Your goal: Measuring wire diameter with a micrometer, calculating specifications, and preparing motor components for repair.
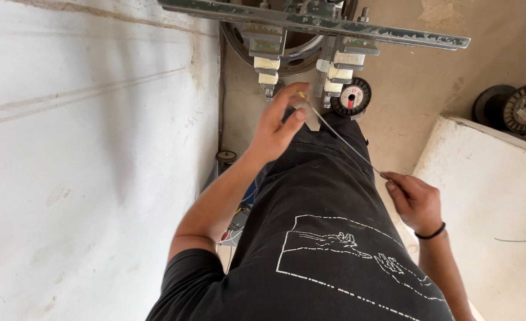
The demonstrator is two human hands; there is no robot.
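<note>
My left hand (279,122) is raised in front of me and pinches the far end of a thin pale strand (340,138), its yellowish tip just under a metal winding fixture (310,27) with pale blocks. My right hand (416,199), with a black band on the wrist, grips the near end of the same strand beside my hip. The strand runs taut and slanting between the two hands, across my black shirt.
A white wall (84,154) fills the left. A small black spool with a red label (354,96) lies on the floor under the fixture. Two larger dark spools (515,108) stand behind a white ledge (489,184) at right. Coloured wires (236,223) lie by my left elbow.
</note>
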